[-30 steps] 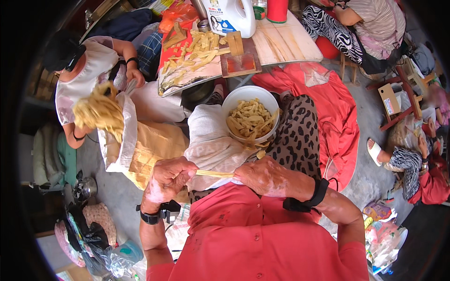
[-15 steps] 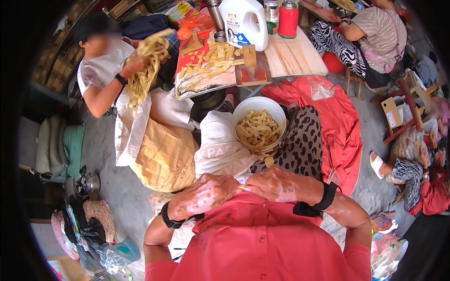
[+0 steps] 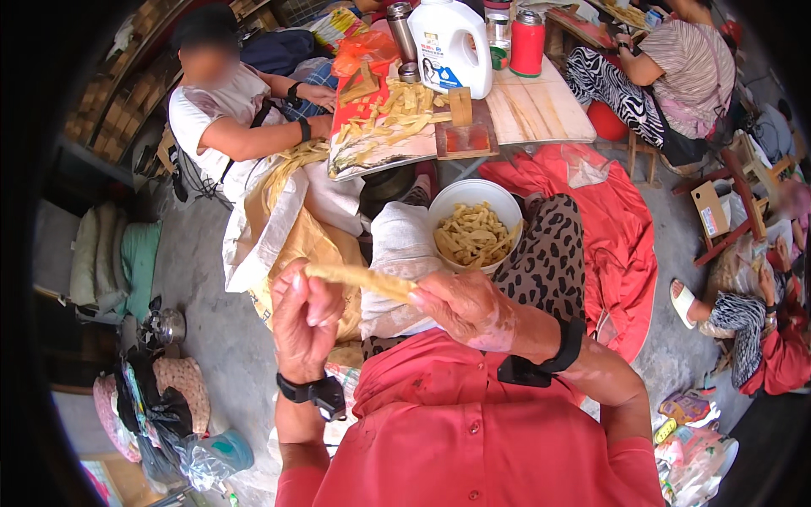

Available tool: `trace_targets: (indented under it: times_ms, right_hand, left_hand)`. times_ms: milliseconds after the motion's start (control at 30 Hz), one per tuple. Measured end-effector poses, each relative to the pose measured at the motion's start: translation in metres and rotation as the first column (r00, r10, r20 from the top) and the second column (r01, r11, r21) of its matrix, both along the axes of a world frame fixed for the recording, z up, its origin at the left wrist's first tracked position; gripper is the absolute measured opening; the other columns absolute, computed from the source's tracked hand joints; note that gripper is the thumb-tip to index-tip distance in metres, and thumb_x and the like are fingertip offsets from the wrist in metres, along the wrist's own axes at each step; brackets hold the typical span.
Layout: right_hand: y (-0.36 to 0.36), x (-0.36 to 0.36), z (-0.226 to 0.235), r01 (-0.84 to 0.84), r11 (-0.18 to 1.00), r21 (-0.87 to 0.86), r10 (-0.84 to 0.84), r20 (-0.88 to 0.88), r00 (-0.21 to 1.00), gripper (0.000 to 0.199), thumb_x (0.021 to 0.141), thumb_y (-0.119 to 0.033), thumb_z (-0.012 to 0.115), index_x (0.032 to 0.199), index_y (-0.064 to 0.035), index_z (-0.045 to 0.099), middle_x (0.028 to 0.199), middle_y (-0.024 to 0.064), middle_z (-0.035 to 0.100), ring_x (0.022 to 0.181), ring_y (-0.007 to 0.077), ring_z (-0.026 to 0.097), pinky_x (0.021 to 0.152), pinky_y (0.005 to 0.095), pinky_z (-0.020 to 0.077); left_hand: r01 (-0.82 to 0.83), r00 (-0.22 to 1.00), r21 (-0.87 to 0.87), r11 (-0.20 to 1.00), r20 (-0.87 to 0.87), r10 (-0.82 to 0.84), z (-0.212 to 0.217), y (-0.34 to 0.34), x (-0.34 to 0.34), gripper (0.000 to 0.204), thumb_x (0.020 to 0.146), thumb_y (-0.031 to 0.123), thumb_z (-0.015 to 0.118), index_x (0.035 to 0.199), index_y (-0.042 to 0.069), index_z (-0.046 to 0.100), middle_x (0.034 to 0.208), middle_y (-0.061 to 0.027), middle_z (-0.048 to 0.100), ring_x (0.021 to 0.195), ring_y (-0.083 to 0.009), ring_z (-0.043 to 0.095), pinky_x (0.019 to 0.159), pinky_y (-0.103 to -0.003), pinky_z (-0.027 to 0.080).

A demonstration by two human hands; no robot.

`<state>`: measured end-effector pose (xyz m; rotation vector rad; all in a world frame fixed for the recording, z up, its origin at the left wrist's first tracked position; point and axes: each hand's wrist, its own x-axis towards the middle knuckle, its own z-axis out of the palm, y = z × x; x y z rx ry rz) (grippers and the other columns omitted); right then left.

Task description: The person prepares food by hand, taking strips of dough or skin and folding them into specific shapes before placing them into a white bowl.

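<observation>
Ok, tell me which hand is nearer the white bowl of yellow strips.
Right. The right hand sits just below the white bowl; the left hand is farther off, down to its left.

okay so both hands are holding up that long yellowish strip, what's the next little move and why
Probably lower the strip forward toward the white bowl on the lap. The left hand and right hand pinch it at opposite ends, raised level above the knees, and the bowl just beyond already holds a heap of similar yellow pieces.

Low table [image 3: 541,114], upper centre of frame: white jug [image 3: 450,44], red flask [image 3: 527,42], steel flask [image 3: 400,21], wooden block [image 3: 460,106], tray [image 3: 380,127] of pale yellow strips. Concrete floor [image 3: 194,279], left: cushions [image 3: 110,258], bags [image 3: 160,414].
</observation>
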<state>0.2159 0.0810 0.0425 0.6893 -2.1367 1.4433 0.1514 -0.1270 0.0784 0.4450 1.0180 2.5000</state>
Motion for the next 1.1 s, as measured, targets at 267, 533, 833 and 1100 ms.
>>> trace_targets:
  times_ms: [267,533,833,1100]
  right_hand:
    - [0.018,0.005,-0.026,0.046,0.996,-0.071,-0.038,0.119,0.992,0.009,0.088,-0.005,0.054,0.093,0.0017,0.056,0.059,0.009,0.05,0.046,0.0169,0.048,0.044,0.0283,0.0363]
    - [0.028,0.017,-0.032,-0.024,0.983,-0.18,0.109,0.482,0.869,0.024,0.094,-0.015,0.047,0.111,0.0006,0.055,0.071,0.0078,0.055,0.06,0.0099,0.048,0.054,0.026,0.0415]
    - [0.026,0.019,-0.045,0.174,0.947,-0.27,0.011,0.568,0.823,0.021,0.094,-0.015,0.045,0.097,0.0037,0.054,0.066,0.0066,0.054,0.056,0.0102,0.048,0.05,0.0258,0.0396]
    - [0.017,0.021,-0.057,0.115,0.971,-0.21,-0.027,0.382,0.924,0.026,0.095,-0.022,0.043,0.107,-0.0018,0.053,0.079,0.0125,0.057,0.072,0.022,0.061,0.066,0.029,0.0485]
  left_hand:
    - [-0.405,0.515,-0.617,0.674,-0.764,-0.39,-0.034,0.054,0.008,0.028,0.087,0.0,0.053,0.115,-0.003,0.057,0.117,-0.0195,0.057,0.091,-0.0243,0.062,0.075,-0.03,0.051]
    - [-0.473,0.306,-0.527,0.706,-0.85,-0.429,-0.058,0.064,0.009,0.024,0.077,-0.005,0.063,0.1,-0.006,0.059,0.106,-0.0184,0.058,0.086,-0.033,0.063,0.069,-0.035,0.054]
    - [-0.591,0.401,-0.397,0.702,-0.9,-0.172,-0.062,0.062,0.02,0.023,0.071,-0.005,0.07,0.093,-0.001,0.065,0.096,-0.0135,0.064,0.082,-0.0229,0.064,0.067,-0.028,0.051]
    - [0.058,0.994,-0.361,0.931,0.105,-0.021,-0.08,0.062,0.016,0.026,0.082,-0.003,0.061,0.107,-0.005,0.056,0.097,-0.0099,0.062,0.081,-0.0114,0.06,0.073,-0.022,0.049]
